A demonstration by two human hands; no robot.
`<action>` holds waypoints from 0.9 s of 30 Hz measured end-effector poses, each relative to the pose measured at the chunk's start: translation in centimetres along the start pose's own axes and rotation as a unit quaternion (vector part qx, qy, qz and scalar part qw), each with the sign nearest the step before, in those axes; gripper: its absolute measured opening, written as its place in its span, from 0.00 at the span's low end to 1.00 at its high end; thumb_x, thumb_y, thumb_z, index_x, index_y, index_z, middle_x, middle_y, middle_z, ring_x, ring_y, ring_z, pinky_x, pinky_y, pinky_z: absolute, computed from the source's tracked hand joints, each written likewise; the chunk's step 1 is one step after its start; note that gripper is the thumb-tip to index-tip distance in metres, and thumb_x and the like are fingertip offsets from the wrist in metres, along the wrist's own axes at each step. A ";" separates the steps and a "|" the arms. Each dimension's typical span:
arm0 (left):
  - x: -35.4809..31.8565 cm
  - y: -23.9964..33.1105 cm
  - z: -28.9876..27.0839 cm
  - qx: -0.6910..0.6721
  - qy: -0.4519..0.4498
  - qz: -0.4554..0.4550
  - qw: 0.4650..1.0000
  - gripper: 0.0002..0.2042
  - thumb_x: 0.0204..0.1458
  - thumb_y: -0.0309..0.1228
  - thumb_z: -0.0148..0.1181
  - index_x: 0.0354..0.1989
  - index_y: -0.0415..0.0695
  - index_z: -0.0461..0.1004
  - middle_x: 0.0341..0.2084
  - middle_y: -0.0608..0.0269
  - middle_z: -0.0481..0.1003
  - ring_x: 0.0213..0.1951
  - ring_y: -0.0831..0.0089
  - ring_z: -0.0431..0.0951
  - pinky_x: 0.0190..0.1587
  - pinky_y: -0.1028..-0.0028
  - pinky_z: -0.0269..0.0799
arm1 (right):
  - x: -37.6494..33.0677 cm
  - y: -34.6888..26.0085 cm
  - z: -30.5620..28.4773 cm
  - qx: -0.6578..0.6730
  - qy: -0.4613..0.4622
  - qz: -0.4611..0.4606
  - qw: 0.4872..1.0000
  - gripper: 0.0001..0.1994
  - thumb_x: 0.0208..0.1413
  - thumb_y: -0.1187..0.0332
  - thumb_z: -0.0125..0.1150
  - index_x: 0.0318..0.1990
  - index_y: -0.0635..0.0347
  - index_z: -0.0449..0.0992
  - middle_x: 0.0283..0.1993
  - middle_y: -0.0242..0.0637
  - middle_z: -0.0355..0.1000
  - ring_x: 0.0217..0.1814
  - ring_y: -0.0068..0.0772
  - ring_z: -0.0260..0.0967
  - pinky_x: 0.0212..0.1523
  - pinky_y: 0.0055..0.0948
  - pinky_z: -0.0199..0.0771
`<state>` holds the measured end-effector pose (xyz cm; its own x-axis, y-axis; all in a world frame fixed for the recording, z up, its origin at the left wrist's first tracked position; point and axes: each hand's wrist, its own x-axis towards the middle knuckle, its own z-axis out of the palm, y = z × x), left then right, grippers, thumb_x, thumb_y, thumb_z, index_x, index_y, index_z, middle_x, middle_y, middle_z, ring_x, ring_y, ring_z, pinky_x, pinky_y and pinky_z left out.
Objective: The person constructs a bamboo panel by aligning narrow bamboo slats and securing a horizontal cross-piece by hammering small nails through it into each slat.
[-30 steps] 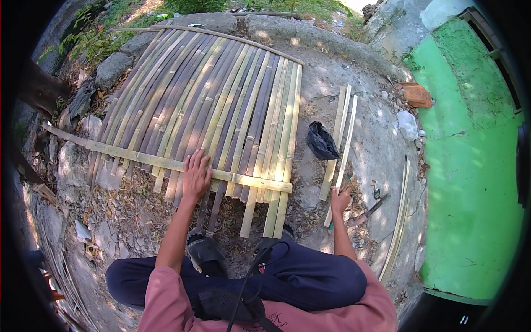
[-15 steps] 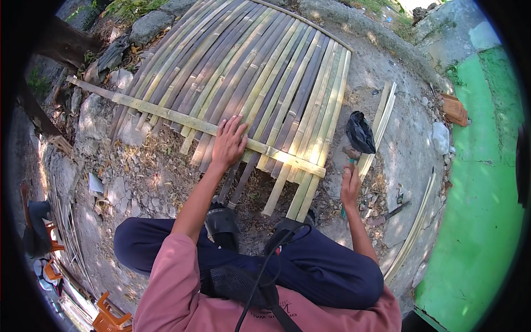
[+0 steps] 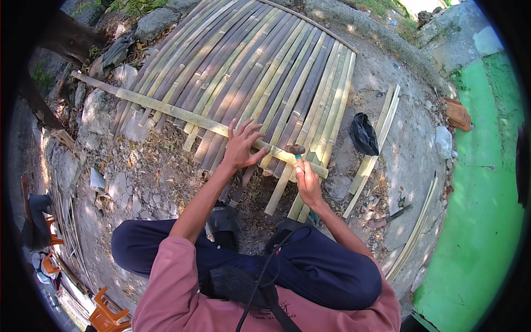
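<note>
A panel of long split bamboo slats (image 3: 260,72) lies on the stony ground before me. One bamboo crosspiece (image 3: 182,115) runs across its near end. My left hand (image 3: 242,145) lies flat with spread fingers on that crosspiece. Just to its right, my right hand (image 3: 306,180) grips a hammer (image 3: 296,150), its dark head resting at the crosspiece close to my left fingertips. My crossed legs in dark trousers fill the lower middle.
Loose bamboo strips (image 3: 376,149) and a black bag (image 3: 363,134) lie right of the panel. A dark tool (image 3: 397,213) rests on the gravel. A green painted floor (image 3: 487,182) borders the right. Rocks (image 3: 155,22) lie beyond, orange plastic chairs (image 3: 105,312) at lower left.
My right hand has come from the ground at the right to the crosspiece, now holding a hammer. My left hand stays on the crosspiece. The view has tilted closer to the panel.
</note>
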<state>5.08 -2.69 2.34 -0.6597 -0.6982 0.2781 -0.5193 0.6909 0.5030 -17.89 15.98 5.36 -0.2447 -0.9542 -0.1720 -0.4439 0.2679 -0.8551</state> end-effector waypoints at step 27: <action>1.1 2.5 4.8 -0.139 0.021 0.034 0.989 0.08 0.59 0.37 0.68 0.38 0.47 0.77 0.44 0.62 0.84 0.52 0.60 0.83 0.62 0.57 0.72 | -0.3 -2.5 -0.1 -0.038 0.096 -0.067 0.992 0.11 0.77 0.67 0.50 0.57 0.64 0.69 0.35 0.61 0.77 0.38 0.72 0.78 0.36 0.61 0.72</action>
<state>0.45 -0.85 0.01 -0.6615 -0.6628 0.3510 -0.3002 0.6629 0.6859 -16.75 15.58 7.61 -0.3353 -0.9411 0.0439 -0.5459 0.1561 -0.8232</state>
